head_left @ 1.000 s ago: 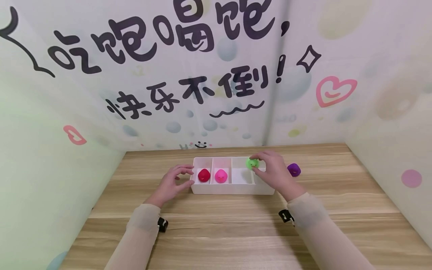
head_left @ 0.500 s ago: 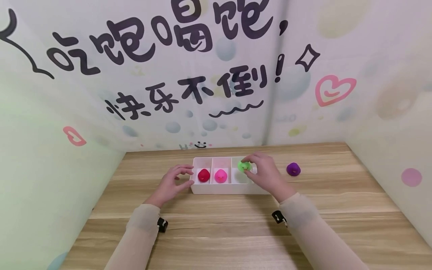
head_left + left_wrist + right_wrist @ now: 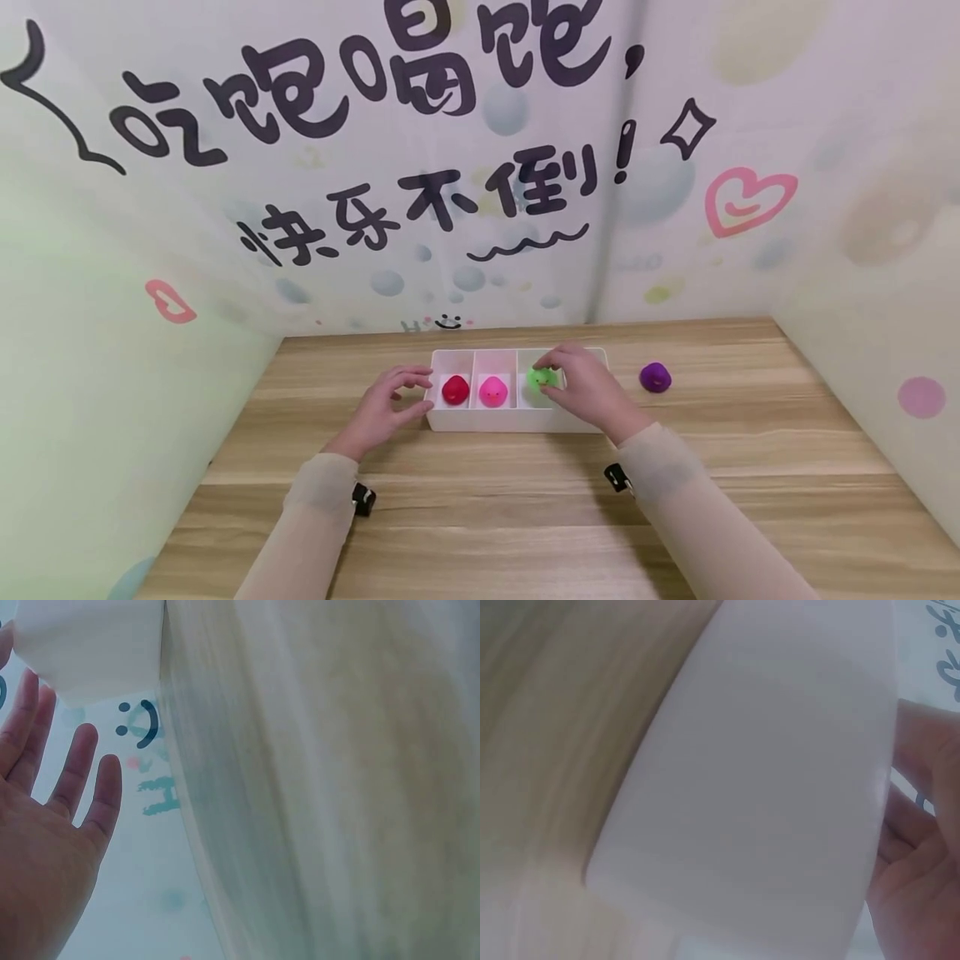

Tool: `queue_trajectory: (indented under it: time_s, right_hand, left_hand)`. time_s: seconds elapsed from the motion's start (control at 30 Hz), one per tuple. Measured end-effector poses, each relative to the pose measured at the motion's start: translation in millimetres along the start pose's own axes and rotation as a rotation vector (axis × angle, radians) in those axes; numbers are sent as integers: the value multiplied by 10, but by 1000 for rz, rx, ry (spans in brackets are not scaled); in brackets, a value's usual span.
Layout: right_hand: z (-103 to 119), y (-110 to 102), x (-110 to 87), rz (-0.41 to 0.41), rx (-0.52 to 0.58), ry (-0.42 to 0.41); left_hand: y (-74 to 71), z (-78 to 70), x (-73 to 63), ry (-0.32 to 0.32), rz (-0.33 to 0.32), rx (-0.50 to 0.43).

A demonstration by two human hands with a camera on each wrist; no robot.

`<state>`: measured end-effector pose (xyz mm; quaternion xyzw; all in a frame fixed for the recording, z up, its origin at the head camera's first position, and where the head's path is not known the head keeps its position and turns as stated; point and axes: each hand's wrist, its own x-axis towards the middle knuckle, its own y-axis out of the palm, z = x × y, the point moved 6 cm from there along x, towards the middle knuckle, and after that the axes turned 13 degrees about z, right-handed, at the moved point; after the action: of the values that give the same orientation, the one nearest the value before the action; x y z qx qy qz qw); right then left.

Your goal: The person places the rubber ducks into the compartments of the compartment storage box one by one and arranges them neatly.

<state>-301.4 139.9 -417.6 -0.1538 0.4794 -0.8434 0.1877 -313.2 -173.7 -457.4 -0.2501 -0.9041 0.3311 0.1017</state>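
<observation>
A white divided box (image 3: 487, 422) stands on the wooden table. My left hand (image 3: 382, 412) is at its left end; in the left wrist view its fingers (image 3: 75, 761) are fairly straight, with some tips against the box (image 3: 97, 645). With thumb and fingers my right hand (image 3: 592, 390) pinches a green toy duck (image 3: 537, 380) inside the third compartment from the left. A red toy duck (image 3: 454, 390) sits in the leftmost compartment, a pink toy duck (image 3: 493, 392) in the second. The right wrist view has the box wall (image 3: 750, 772) hiding the duck and the fingertips.
To the right of the box, a purple toy duck (image 3: 656, 377) lies on the table (image 3: 480, 517). A printed wall sheet (image 3: 360, 292) rises behind the table's back edge, and pale walls flank both sides.
My right hand has moved left with the green duck and lowered it into the third compartment. The left hand stays at the box's left end.
</observation>
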Motion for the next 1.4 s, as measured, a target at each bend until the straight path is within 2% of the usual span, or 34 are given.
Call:
queue_trajectory:
  time_s: [0.17, 0.33, 0.8, 0.9, 1.1, 1.2, 1.33, 1.4]
  right_hand:
    - [20, 25, 89, 84, -1, -3]
    - [21, 76, 167, 151, -53, 7]
    - [22, 156, 237, 222, -74, 93]
    - [31, 160, 243, 219, -76, 91]
    - [14, 131, 173, 160, 6, 93]
    - [-11, 74, 90, 74, 42, 93]
    - [-86, -66, -50, -54, 40, 76]
    - [-156, -144, -123, -93, 35, 89]
  left_hand:
    - [-7, 14, -1, 1, -6, -2]
    - [-2, 18, -1, 1, -4, -1]
    - [9, 32, 10, 5, -13, -9]
    - [11, 43, 14, 7, -13, -8]
    - [12, 30, 4, -5, -10, -2]
    - [12, 18, -8, -9, -11, 2]
    - [13, 0, -7, -5, -10, 3]
    - [12, -4, -1, -2, -9, 7]
